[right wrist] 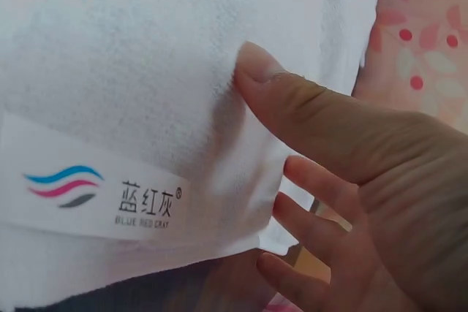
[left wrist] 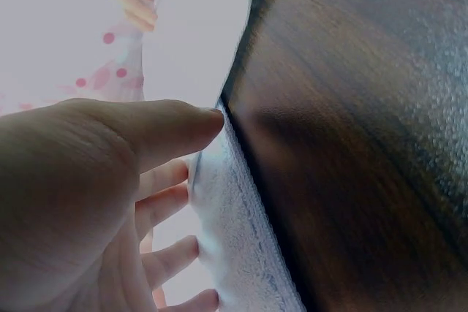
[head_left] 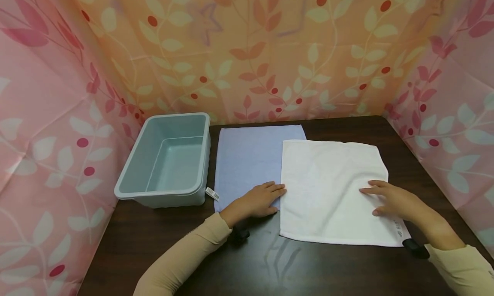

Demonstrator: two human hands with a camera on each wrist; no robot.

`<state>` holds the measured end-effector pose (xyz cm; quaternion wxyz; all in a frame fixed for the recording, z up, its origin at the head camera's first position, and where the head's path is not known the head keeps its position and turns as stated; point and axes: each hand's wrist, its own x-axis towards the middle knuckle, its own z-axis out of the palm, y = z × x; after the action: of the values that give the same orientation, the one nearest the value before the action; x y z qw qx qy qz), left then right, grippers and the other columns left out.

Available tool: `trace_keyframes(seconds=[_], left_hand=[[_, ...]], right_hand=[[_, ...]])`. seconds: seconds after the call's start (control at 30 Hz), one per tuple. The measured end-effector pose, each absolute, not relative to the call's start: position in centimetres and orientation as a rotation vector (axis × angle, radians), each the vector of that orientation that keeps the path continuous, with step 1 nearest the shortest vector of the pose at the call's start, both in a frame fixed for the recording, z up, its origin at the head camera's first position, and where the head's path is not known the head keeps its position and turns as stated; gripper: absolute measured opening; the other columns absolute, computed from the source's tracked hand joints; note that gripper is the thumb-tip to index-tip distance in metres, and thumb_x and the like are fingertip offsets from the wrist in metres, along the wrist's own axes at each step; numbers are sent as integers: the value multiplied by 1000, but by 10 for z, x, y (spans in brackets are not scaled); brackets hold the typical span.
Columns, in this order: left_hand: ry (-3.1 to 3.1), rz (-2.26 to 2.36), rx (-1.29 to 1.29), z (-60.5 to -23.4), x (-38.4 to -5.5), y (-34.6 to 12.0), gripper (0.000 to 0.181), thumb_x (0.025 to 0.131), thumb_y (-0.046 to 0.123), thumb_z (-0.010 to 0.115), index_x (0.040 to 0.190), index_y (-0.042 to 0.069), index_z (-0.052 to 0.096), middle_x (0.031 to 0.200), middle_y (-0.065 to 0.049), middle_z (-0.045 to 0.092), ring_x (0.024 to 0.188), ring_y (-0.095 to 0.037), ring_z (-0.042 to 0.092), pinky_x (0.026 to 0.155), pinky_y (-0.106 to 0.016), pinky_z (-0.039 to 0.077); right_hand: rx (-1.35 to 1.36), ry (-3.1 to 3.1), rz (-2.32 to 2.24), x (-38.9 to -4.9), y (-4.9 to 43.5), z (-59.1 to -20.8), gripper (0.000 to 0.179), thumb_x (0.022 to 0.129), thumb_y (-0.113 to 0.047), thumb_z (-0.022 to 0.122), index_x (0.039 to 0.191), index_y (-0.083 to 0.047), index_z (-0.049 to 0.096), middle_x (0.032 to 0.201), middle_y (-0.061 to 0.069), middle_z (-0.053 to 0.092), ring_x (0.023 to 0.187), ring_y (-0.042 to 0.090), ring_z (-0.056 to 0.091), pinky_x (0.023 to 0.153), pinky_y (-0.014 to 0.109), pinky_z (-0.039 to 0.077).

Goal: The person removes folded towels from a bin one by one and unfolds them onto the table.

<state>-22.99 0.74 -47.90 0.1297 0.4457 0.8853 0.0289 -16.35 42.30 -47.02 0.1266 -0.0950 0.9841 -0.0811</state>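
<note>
A white towel with a printed label at its near right corner lies spread out, overlapping the right part of a light blue towel. My left hand rests on the blue towel near its front edge, fingers extended, fingertips right at the white towel's left edge. In the left wrist view its thumb lies along the blue towel's hem. Over the white towel's right side is my right hand, fingers spread and pointing left. Its thumb overlaps the white cloth in the right wrist view.
A grey-blue plastic basin stands at the left of the dark wooden table, beside the blue towel. A small white tag shows between basin and towel. Floral curtains hang at the back and both sides.
</note>
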Motion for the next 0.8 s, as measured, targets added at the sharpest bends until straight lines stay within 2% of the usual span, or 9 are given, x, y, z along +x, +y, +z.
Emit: trace_keyframes(seconds=[0.3, 0.53, 0.63, 0.8], left_hand=[[2562, 112, 1286, -478, -231, 7, 65, 99, 34, 60, 155, 15, 33, 164, -1, 31, 151, -26, 31, 121, -40, 34], [2628, 138, 1154, -483, -237, 7, 71, 98, 39, 60, 157, 17, 28, 166, -4, 24, 152, -28, 27, 120, -46, 33], [2648, 134, 1034, -483, -239, 7, 75, 97, 41, 60, 158, 16, 24, 167, -3, 21, 154, -29, 23, 121, -50, 31], [2628, 107, 953, -483, -237, 8, 77, 98, 43, 58, 159, 14, 21, 168, -1, 18, 156, -26, 17, 122, -53, 27]], right_hand=[[-292, 2813, -327, -167, 434, -468, 69, 71, -35, 85, 134, -16, 63, 145, 30, 46, 128, 57, 44, 96, 74, 40], [-191, 2891, -498, -190, 429, -447, 57, 87, -45, 72, 131, -10, 64, 137, 30, 55, 129, 55, 45, 100, 75, 34], [-149, 2915, -509, -210, 430, -442, 66, 91, -48, 66, 139, -5, 55, 142, 35, 48, 131, 57, 40, 103, 75, 30], [-109, 2863, -409, -245, 438, -454, 86, 92, -58, 59, 150, 1, 34, 148, 43, 29, 136, 62, 26, 107, 77, 22]])
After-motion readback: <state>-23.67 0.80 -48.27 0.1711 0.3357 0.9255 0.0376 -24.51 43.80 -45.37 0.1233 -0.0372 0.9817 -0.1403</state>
